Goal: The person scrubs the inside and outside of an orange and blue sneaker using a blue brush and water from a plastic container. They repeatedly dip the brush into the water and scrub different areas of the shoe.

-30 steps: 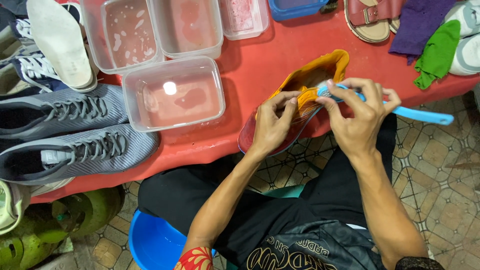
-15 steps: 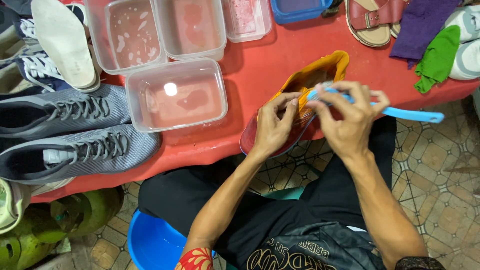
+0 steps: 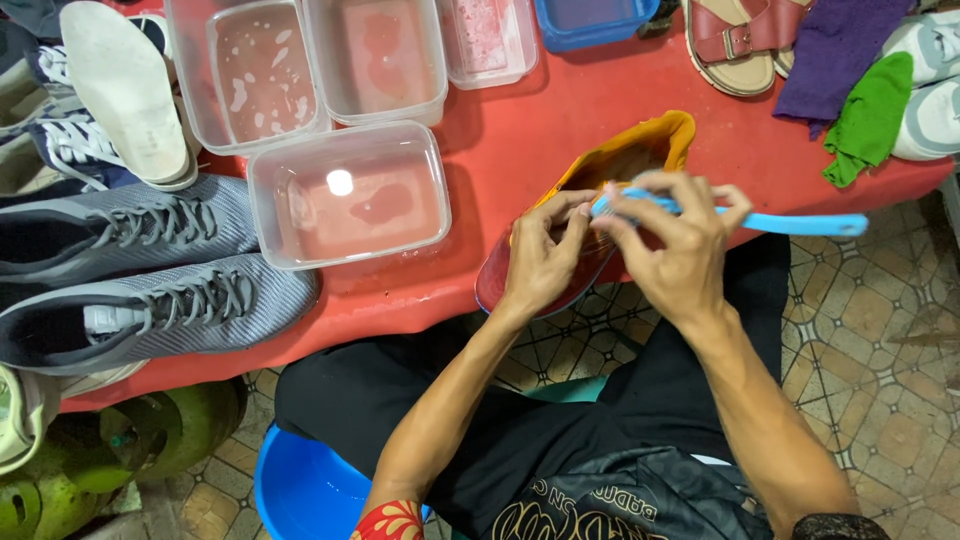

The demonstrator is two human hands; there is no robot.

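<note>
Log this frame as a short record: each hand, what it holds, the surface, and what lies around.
left hand: grips the side of the orange shoe
right hand: holds the blue brush against the shoe
surface: red table; the shoe overhangs its near edge
left of shoe: clear tub of water, two grey sneakers
far edge: sandal, purple cloth, green cloth
below: blue basin on the floor

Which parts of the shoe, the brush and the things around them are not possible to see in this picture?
Head view only:
- Brush bristles: hidden under the right hand.
- Orange and red shoe: its middle is covered by both hands; the left hand hides the side.
- Sandal and blue container: cut off by the top edge.
- Blue basin: partly behind the person's leg, cut off below.
</note>
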